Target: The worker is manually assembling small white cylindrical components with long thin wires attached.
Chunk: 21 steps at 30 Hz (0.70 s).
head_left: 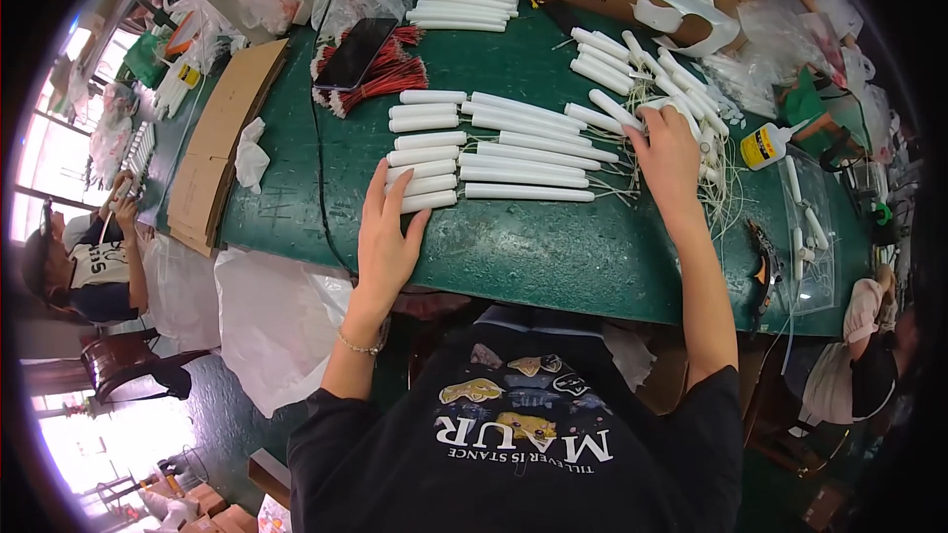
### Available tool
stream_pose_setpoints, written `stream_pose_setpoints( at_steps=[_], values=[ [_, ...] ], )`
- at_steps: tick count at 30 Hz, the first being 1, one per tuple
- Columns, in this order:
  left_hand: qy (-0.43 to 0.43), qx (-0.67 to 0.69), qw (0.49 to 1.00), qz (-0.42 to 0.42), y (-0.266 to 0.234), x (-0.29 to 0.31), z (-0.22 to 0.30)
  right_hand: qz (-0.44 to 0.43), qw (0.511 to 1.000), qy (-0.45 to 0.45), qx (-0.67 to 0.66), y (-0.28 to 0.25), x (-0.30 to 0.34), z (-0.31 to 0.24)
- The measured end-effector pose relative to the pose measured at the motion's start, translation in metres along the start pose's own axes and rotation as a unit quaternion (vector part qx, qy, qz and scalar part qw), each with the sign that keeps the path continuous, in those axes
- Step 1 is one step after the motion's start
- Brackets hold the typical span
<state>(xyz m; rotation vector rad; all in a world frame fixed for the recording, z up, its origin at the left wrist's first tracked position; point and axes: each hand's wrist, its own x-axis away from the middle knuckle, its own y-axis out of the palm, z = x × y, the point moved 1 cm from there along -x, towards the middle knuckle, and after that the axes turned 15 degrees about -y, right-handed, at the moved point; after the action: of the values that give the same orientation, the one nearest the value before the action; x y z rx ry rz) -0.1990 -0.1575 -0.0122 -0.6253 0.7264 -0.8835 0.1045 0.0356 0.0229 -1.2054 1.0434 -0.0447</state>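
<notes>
The left hand (pixel 388 249) had its fingers loosely spread, tips at the near short white tubes (pixel 430 155); long white tubes (pixel 528 192) lay alongside on the green table (pixel 553 257). The right hand (pixel 670 160) was curled over the wired tube pile (pixel 684 74); grip could not be determined.

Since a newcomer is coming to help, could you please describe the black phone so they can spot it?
On the green table, look beyond the left hand to the bundle of red wires. The black phone lies on top: a flat, dark slab, unlike the white tubes nearby.
</notes>
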Motion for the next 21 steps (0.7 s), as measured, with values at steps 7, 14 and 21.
stream_pose_setpoints(
  at_steps=[7,14,21],
  values=[
    [-0.024,0.002,1.000,0.005,-0.001,0.003,0.001,0.074,0.986,0.100,-0.115,-0.015,-0.003,0.020],
    [-0.021,0.001,1.000,0.011,-0.001,0.005,0.002,0.309,0.731,0.197,-0.575,-0.086,-0.005,0.034],
    [0.055,0.057,0.993,0.086,-0.006,0.016,0.016,0.288,0.625,0.094,-0.720,-0.121,0.009,-0.016]
  ],
)
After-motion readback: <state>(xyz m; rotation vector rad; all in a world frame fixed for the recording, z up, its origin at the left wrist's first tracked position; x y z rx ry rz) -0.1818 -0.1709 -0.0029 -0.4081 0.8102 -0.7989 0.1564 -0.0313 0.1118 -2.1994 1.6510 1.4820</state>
